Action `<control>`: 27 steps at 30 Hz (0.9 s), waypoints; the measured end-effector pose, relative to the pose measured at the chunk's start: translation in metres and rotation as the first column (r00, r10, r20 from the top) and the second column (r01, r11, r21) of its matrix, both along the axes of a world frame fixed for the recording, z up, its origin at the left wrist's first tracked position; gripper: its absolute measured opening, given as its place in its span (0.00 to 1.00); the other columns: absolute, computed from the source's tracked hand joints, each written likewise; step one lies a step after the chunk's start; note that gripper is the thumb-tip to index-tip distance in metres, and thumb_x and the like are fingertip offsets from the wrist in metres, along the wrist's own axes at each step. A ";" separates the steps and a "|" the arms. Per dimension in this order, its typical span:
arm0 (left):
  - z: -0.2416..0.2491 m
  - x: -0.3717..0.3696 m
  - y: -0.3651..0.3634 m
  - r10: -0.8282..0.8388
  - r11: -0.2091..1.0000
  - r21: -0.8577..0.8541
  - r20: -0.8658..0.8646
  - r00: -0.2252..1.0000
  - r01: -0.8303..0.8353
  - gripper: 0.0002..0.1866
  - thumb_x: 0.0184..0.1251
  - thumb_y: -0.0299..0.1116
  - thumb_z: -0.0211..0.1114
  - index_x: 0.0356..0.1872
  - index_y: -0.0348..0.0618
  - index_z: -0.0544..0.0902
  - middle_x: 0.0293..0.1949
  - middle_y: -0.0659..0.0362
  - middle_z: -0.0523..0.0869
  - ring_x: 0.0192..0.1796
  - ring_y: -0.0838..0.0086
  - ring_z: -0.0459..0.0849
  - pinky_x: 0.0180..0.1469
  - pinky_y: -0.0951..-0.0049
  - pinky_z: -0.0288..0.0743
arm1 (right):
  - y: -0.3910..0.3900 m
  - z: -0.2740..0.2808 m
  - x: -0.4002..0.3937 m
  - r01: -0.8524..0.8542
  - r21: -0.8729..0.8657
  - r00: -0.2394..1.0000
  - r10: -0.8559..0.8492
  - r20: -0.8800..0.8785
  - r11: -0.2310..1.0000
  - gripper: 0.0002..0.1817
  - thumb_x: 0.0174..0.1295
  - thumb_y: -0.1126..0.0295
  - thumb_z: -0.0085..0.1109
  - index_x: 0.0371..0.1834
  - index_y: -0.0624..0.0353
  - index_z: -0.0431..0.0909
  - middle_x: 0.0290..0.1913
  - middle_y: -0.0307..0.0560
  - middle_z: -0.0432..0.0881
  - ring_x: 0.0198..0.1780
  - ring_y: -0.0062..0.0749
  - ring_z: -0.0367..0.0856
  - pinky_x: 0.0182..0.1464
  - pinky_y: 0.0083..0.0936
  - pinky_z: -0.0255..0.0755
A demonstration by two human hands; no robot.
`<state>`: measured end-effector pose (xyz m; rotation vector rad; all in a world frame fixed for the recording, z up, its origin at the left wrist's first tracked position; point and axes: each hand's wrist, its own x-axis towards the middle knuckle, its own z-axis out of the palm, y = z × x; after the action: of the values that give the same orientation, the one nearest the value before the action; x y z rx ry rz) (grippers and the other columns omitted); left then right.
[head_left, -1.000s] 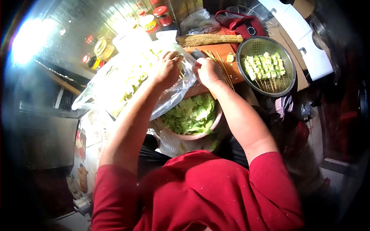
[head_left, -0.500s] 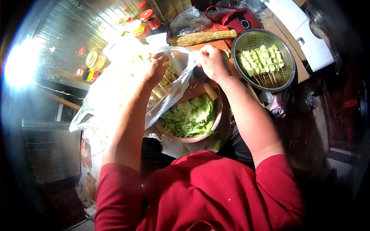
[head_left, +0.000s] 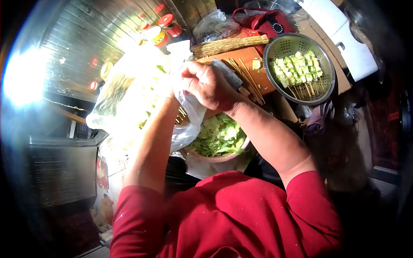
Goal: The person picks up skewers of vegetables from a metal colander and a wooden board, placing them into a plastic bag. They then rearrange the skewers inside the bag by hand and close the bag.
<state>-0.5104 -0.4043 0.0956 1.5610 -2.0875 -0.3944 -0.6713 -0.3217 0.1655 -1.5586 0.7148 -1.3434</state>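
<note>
A clear plastic bag [head_left: 192, 108] with skewers of pale green vegetable pieces inside lies at the left, much of it washed out by glare. My right hand [head_left: 208, 86] is closed on the gathered edge of this bag, fingers bent and pinched. Close beside it, my left hand [head_left: 173, 84] is at the bag's mouth, its fingers lost in bright light and plastic. Several stick ends [head_left: 181, 115] poke out beneath my left wrist. Below the hands, torn lettuce leaves [head_left: 220, 135] fill a round bowl [head_left: 211, 158].
At the right stands a metal colander [head_left: 266, 69] holding vegetable skewers [head_left: 299, 69]. An orange board [head_left: 267, 81] bears loose bamboo sticks [head_left: 249, 81] and a broad dark blade [head_left: 228, 74]. Behind lie a straw whisk [head_left: 230, 45], a red bag [head_left: 262, 23] and jars [head_left: 171, 26].
My right hand has moved left toward my left hand, drawing the bag's edge together. The bag's mouth has narrowed, and the board with its sticks has come into view.
</note>
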 end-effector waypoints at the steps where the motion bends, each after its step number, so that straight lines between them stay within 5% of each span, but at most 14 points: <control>1: 0.001 0.000 0.001 0.002 1.000 0.008 0.014 1.000 -0.002 0.14 0.59 0.31 0.55 0.45 0.43 0.82 0.49 0.52 0.82 0.53 0.59 0.78 0.56 0.61 0.69 | 0.000 -0.006 0.006 -0.002 -0.007 1.000 0.002 -0.010 1.000 0.03 0.62 0.73 0.54 0.34 0.61 0.73 0.29 0.39 0.78 0.35 0.17 0.75 0.40 0.19 0.71; 6: 0.011 0.004 0.018 0.056 0.998 0.027 0.127 0.990 -0.059 0.15 0.55 0.27 0.59 0.45 0.40 0.81 0.48 0.51 0.82 0.53 0.59 0.77 0.56 0.64 0.69 | -0.005 -0.017 0.010 0.033 0.071 0.994 -0.040 0.099 0.997 0.04 0.61 0.73 0.54 0.35 0.63 0.74 0.30 0.37 0.79 0.34 0.17 0.76 0.40 0.19 0.72; 10: 0.042 0.025 0.050 0.241 0.960 0.079 0.264 0.934 -0.270 0.17 0.51 0.24 0.62 0.45 0.38 0.80 0.47 0.49 0.82 0.53 0.59 0.77 0.56 0.66 0.68 | -0.003 -0.015 0.007 0.043 0.177 0.991 -0.065 0.120 0.983 0.05 0.59 0.72 0.56 0.32 0.63 0.75 0.27 0.37 0.78 0.28 0.17 0.75 0.33 0.18 0.70; 11: 0.061 0.030 0.068 0.145 0.963 0.229 0.001 0.989 -0.141 0.15 0.58 0.30 0.63 0.48 0.43 0.80 0.48 0.51 0.81 0.53 0.59 0.78 0.56 0.59 0.69 | -0.005 -0.022 0.007 0.040 0.187 0.991 -0.063 0.120 0.982 0.06 0.58 0.71 0.57 0.32 0.63 0.76 0.25 0.37 0.78 0.28 0.16 0.74 0.31 0.18 0.69; 12: 0.071 0.048 0.073 -0.053 0.847 -0.475 0.373 0.926 0.240 0.21 0.52 0.27 0.67 0.50 0.44 0.79 0.50 0.53 0.81 0.56 0.59 0.77 0.58 0.60 0.67 | -0.002 -0.020 0.003 0.146 0.129 0.985 -0.157 0.076 0.981 0.06 0.58 0.71 0.57 0.31 0.63 0.75 0.24 0.37 0.78 0.26 0.16 0.74 0.31 0.19 0.69; 16: 0.097 0.105 0.116 0.423 0.845 -0.530 0.576 0.699 -0.075 0.37 0.46 0.43 0.72 0.62 0.48 0.70 0.60 0.55 0.74 0.65 0.59 0.67 0.65 0.56 0.59 | 0.008 -0.013 -0.015 0.219 0.147 0.976 -0.217 -0.029 0.965 0.11 0.57 0.66 0.59 0.34 0.65 0.78 0.28 0.44 0.83 0.30 0.19 0.80 0.36 0.21 0.74; 17: 0.084 0.142 0.117 0.460 0.836 -0.539 0.585 0.668 -0.104 0.42 0.47 0.49 0.70 0.66 0.54 0.65 0.65 0.59 0.69 0.70 0.60 0.60 0.65 0.45 0.52 | 0.010 -0.011 -0.019 0.197 0.182 0.980 -0.192 -0.043 0.963 0.12 0.57 0.66 0.59 0.35 0.65 0.78 0.29 0.46 0.83 0.31 0.20 0.81 0.36 0.21 0.74; 19: 0.090 0.155 0.135 0.619 0.778 -0.551 0.592 0.517 -0.301 0.41 0.50 0.49 0.69 0.67 0.57 0.63 0.67 0.60 0.66 0.72 0.58 0.58 0.68 0.45 0.50 | 0.012 -0.010 -0.024 0.230 0.129 0.972 -0.221 -0.079 0.965 0.12 0.57 0.65 0.59 0.35 0.65 0.78 0.28 0.45 0.83 0.28 0.21 0.81 0.35 0.22 0.75; 21: 0.091 0.173 0.146 0.666 0.731 -0.635 0.584 0.465 -0.250 0.38 0.53 0.48 0.67 0.67 0.54 0.65 0.68 0.56 0.65 0.71 0.57 0.58 0.67 0.46 0.51 | 0.012 -0.007 -0.032 0.167 0.291 0.985 -0.148 -0.085 0.942 0.13 0.57 0.63 0.60 0.35 0.63 0.79 0.29 0.45 0.84 0.26 0.22 0.81 0.34 0.22 0.75; 24: 0.087 0.202 0.160 0.569 0.678 -0.733 0.478 0.670 -0.053 0.31 0.56 0.37 0.65 0.64 0.54 0.69 0.68 0.56 0.66 0.71 0.58 0.59 0.68 0.51 0.52 | -0.019 -0.026 -0.056 0.366 0.205 0.907 -0.299 -0.295 0.908 0.16 0.57 0.57 0.61 0.35 0.60 0.81 0.28 0.46 0.84 0.27 0.23 0.83 0.36 0.20 0.77; 27: 0.086 0.224 0.173 0.582 0.630 -0.775 0.430 0.690 -0.047 0.30 0.55 0.33 0.69 0.62 0.53 0.72 0.66 0.56 0.69 0.68 0.55 0.65 0.66 0.54 0.58 | -0.020 -0.012 -0.120 0.554 0.039 0.681 -0.426 -0.596 0.832 0.15 0.55 0.56 0.62 0.37 0.57 0.83 0.30 0.45 0.85 0.29 0.30 0.83 0.39 0.25 0.77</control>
<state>-0.2866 -0.2310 0.1816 1.6165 -1.8907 1.1809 -0.7915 -0.3419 0.1531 -1.6548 1.7121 -1.0940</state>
